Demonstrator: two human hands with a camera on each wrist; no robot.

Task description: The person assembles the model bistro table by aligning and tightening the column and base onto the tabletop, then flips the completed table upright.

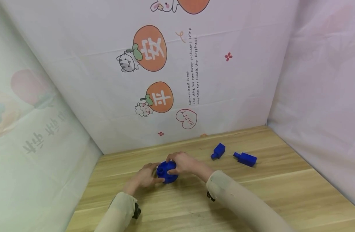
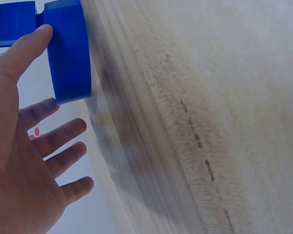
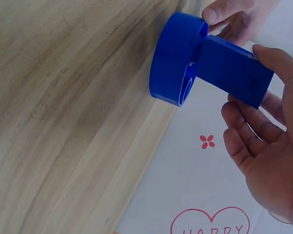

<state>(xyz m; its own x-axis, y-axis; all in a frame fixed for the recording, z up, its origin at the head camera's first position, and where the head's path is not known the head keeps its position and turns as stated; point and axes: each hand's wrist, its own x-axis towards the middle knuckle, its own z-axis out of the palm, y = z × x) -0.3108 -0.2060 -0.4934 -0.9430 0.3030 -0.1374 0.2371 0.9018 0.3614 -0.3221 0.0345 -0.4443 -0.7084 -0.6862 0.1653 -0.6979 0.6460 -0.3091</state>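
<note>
A round blue disc (image 1: 167,178) with holes in its upper face rests on the wooden table, in front of the person. My left hand (image 1: 146,176) holds its rim, thumb on one side and forefinger on the other; the other fingers spread loose in the left wrist view. A blue rectangular block (image 3: 234,71) stands on the disc with its narrow end at the upper face. Thumb and fingertips of my right hand (image 1: 183,163) pinch the block near its outer end. The joint between block and disc is partly hidden.
Two more blue blocks with narrow necks lie to the right on the wooden table (image 1: 200,206): one block (image 1: 219,150) nearer the back, the other block (image 1: 247,159) further right. Printed white cloth (image 1: 223,96) rises behind the table and on both sides.
</note>
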